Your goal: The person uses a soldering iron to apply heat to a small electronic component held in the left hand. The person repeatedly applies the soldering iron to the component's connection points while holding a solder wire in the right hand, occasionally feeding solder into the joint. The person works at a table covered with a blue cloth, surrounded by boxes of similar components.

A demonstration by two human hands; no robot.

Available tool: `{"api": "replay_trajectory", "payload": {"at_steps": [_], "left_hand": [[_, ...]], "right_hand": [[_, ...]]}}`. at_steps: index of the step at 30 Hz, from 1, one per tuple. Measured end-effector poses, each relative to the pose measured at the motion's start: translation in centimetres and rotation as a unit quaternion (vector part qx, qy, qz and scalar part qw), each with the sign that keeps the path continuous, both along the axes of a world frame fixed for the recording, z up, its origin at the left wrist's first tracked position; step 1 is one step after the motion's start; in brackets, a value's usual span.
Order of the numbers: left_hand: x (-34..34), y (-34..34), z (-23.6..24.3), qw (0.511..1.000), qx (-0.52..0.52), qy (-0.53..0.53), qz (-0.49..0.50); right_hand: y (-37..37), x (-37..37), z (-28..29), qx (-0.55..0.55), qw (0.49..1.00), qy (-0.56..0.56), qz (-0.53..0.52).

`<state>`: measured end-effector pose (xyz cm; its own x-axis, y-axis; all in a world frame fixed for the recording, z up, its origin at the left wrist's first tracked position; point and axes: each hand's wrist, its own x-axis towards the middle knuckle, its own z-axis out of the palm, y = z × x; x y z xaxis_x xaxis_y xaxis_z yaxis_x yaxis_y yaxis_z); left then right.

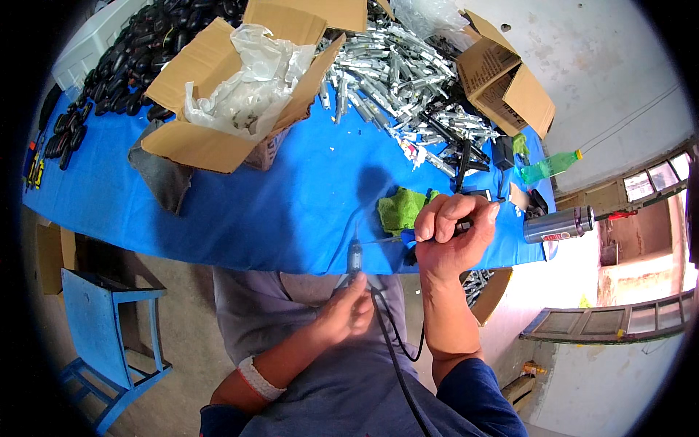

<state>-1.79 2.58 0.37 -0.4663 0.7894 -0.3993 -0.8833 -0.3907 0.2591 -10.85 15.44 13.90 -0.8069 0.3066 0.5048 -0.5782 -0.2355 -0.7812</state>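
My left hand (346,309) is closed near the table's front edge, pinching a small grey, partly see-through cylindrical part (354,256) that stands upright. My right hand (455,229) is wrapped round a slim tool with a dark handle (461,228). A thin shaft (380,240) runs left from the tool toward the top of the grey part; whether they touch I cannot tell. The tool's exact kind is unclear. Behind my right hand lies a crumpled green cloth (399,210). A black cable (394,364) hangs in front of my body, its upper end partly hidden by my left hand.
Many similar grey parts (393,65) are heaped at the table's back. An open carton (196,142) with plastic wrap stands left of them, beside a pile of black devices (138,58). A metal can (559,225) and green bottle (551,167) are at right; a blue stool (102,328) stands lower left.
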Motion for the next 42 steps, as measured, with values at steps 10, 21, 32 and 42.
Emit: {"api": "replay_trajectory", "payload": {"at_steps": [10,21,32,42], "left_hand": [[0.0,0.1,0.2,1.000,-0.020,-0.007,0.003],[0.0,0.4,0.1,0.999,-0.044,0.028,0.000],[-0.1,0.5,0.2,0.998,-0.055,0.039,-0.009],[0.0,0.3,0.0,0.990,-0.094,0.107,-0.013]], "right_hand": [[0.0,-0.2,0.0,0.010,1.000,-0.015,0.002],[-1.3,-0.5,1.9,0.135,0.977,-0.150,0.072],[-2.1,-3.1,1.6,0.055,0.947,-0.153,0.278],[-3.1,0.3,-0.4,0.071,0.994,-0.064,0.052]]}}
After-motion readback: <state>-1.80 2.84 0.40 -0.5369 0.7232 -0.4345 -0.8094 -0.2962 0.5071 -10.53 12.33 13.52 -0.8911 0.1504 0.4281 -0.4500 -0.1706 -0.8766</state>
